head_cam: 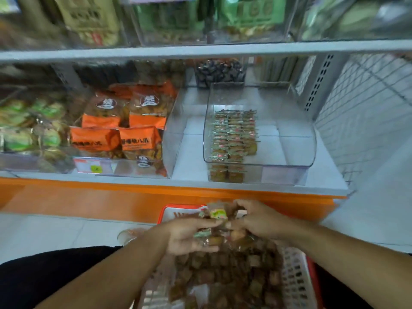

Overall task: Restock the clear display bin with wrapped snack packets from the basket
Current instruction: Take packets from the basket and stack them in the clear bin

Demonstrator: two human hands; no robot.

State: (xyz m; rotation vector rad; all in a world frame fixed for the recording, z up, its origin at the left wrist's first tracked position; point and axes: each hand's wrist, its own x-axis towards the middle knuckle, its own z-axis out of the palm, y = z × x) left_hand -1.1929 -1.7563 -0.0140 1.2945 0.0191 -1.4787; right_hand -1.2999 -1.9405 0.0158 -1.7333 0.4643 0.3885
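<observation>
Both hands, left (pixel 189 236) and right (pixel 256 219), pinch blurred snack packets (pixel 217 224) above the half-hidden basket (pixel 294 279).

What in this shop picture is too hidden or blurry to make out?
- Head view: the packets gripped by the left hand and right hand are blurred; their count is unclear.
- The basket runs off the bottom edge.
- Top-shelf goods are blurred; labels unreadable.
</observation>
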